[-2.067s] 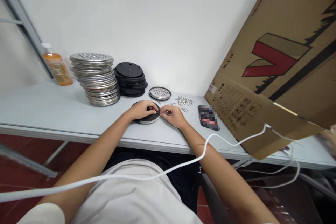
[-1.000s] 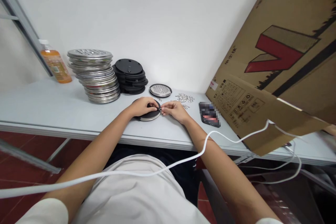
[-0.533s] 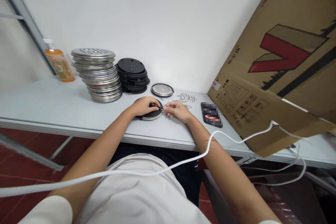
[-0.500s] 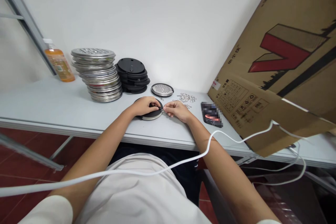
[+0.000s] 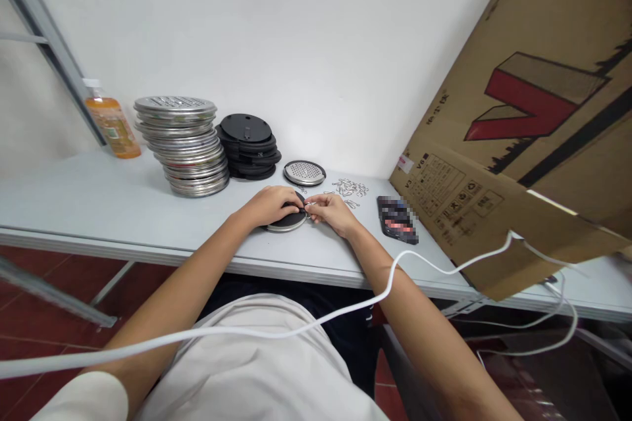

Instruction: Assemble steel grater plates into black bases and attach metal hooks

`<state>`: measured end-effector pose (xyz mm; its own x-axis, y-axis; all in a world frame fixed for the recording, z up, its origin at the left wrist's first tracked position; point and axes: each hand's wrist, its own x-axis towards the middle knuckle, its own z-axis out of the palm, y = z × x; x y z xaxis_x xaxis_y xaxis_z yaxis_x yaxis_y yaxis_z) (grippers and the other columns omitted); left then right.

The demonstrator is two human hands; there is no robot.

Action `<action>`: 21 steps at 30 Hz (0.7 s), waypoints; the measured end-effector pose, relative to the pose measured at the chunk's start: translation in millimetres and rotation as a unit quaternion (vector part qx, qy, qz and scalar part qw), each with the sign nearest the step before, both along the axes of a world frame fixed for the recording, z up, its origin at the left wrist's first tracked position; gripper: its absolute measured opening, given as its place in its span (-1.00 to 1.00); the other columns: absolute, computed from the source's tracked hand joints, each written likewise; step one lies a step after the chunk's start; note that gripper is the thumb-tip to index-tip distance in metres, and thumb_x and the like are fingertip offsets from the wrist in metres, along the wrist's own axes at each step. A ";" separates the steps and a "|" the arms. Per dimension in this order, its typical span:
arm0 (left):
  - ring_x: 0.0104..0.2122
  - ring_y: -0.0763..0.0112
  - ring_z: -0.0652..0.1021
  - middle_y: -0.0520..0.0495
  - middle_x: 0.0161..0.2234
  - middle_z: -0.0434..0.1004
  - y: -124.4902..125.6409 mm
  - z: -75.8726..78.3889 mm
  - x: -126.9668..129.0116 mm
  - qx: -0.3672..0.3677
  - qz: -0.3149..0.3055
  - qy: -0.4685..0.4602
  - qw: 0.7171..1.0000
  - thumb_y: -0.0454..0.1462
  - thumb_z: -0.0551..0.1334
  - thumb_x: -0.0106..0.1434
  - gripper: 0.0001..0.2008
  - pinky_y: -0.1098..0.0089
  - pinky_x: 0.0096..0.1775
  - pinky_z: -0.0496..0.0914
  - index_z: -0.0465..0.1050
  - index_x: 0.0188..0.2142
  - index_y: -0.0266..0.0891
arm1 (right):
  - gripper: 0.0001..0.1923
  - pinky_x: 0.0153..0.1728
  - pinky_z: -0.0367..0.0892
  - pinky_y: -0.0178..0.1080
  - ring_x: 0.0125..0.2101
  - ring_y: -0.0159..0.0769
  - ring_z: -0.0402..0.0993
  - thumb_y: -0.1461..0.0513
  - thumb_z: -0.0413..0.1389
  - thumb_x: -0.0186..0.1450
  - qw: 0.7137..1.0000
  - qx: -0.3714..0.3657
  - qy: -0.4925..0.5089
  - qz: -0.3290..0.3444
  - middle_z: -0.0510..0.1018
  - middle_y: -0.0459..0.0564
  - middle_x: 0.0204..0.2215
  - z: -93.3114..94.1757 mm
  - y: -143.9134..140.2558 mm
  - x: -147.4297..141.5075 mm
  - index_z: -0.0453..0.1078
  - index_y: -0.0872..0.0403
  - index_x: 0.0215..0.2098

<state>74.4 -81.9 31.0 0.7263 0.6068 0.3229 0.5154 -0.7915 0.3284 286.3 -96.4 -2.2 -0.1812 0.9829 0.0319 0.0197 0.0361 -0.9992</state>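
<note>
A round black disc with a metal rim (image 5: 286, 226) lies on the table in front of me. My left hand (image 5: 277, 204) rests over its top and grips it, fingers curled towards the right edge. At that edge my right hand (image 5: 326, 210) pinches a small metal clip (image 5: 308, 207), close against the disc and mostly covered by the fingertips. Just behind my hands lies another disc with a perforated metal face (image 5: 305, 172) and a black edge. To its right is a loose pile of small metal clips (image 5: 351, 187), a few of them scattered nearer my right hand.
A tall stack of metal discs (image 5: 180, 145) stands on the left, beside a stack of black discs (image 5: 248, 147). An orange bottle (image 5: 114, 126) is at the far left. On the right are a phone-like dark object (image 5: 397, 220), a large cardboard box (image 5: 474, 164) and a white cable (image 5: 276, 330) crossing before me.
My left hand's fingers have shifted slightly on the disc. My right fingertips have come closer to the disc's edge with the clip. The whole view has tilted a little.
</note>
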 end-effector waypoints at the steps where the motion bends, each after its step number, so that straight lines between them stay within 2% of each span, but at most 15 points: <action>1: -0.13 0.23 0.54 -0.06 -0.13 0.60 -4.9 -1.4 2.6 0.014 0.033 0.003 0.999 -0.22 0.18 0.34 -0.78 0.27 -0.05 0.35 0.60 -0.13 -0.08 | -0.68 -0.58 0.37 -0.39 -0.63 -0.48 0.40 0.22 0.41 -0.04 1.000 0.005 0.001 -0.003 0.53 -0.12 -0.62 -0.3 -1.0 -0.4 0.54 0.17 -0.32; 5: -0.08 0.14 0.54 -0.12 -0.09 0.58 -26.9 -13.0 15.5 0.023 0.174 -0.039 0.984 -0.27 0.16 0.34 -0.79 0.21 -0.02 0.36 0.57 -0.16 -0.18 | -0.74 -0.56 0.38 -0.38 -0.63 -0.49 0.39 0.21 0.38 -0.02 1.000 0.007 0.011 -0.018 0.53 -0.13 -0.62 -3.0 -0.2 -1.9 0.54 0.16 -0.39; 8: -0.11 0.11 0.55 -0.17 -0.12 0.59 -39.8 -21.4 22.9 0.032 0.223 -0.065 0.972 -0.28 0.13 0.34 -0.79 0.18 -0.06 0.38 0.54 -0.17 -0.23 | -0.74 -0.54 0.40 -0.37 -0.63 -0.48 0.41 0.20 0.40 -0.04 1.000 -0.001 0.023 -0.014 0.53 -0.12 -0.63 -3.8 0.9 -2.6 0.51 0.16 -0.43; 11: -0.12 0.05 0.54 -0.19 -0.14 0.59 -47.5 -24.8 26.5 0.046 0.226 -0.062 0.971 -0.18 0.16 0.34 -0.77 0.14 -0.08 0.37 0.52 -0.14 -0.23 | -0.71 -0.53 0.41 -0.37 -0.63 -0.46 0.43 0.18 0.42 -0.07 0.999 -0.015 0.032 -0.003 0.55 -0.10 -0.63 -3.5 -0.7 -2.2 0.50 0.17 -0.46; 15: -0.15 0.04 0.52 -0.20 -0.20 0.56 -50.0 -25.8 28.7 0.072 0.218 -0.060 0.971 0.04 0.26 0.25 -0.62 0.15 -0.10 0.36 0.47 -0.19 -0.22 | -0.66 -0.53 0.40 -0.36 -0.64 -0.44 0.44 0.13 0.43 -0.04 0.999 -0.018 0.035 0.033 0.55 -0.08 -0.65 -4.6 -4.5 0.2 0.48 0.17 -0.45; 17: -0.18 0.08 0.50 -0.18 -0.23 0.54 -48.9 -26.3 27.9 0.086 0.209 -0.059 0.972 0.05 0.27 0.24 -0.62 0.17 -0.13 0.35 0.45 -0.23 -0.21 | -0.63 -0.51 0.41 -0.35 -0.63 -0.42 0.47 0.10 0.43 -0.02 0.998 -0.009 0.040 0.039 0.56 -0.07 -0.64 -4.9 -6.5 1.7 0.47 0.17 -0.43; 21: -0.20 0.15 0.51 -0.13 -0.24 0.53 -46.1 -24.9 16.2 0.080 0.162 -0.073 0.981 -0.05 0.25 0.29 -0.74 0.20 -0.12 0.35 0.43 -0.25 -0.21 | -0.59 -0.49 0.43 -0.34 -0.59 -0.40 0.50 0.06 0.43 -0.02 0.998 0.013 0.032 0.056 0.59 -0.04 -0.59 -2.2 -13.4 3.0 0.46 0.16 -0.39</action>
<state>90.6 -128.0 6.1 0.4424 0.7312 0.5192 0.7051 -0.6413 0.3024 289.3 -109.8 -4.4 -0.2865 0.9553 0.0729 -0.0495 0.0613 -0.9969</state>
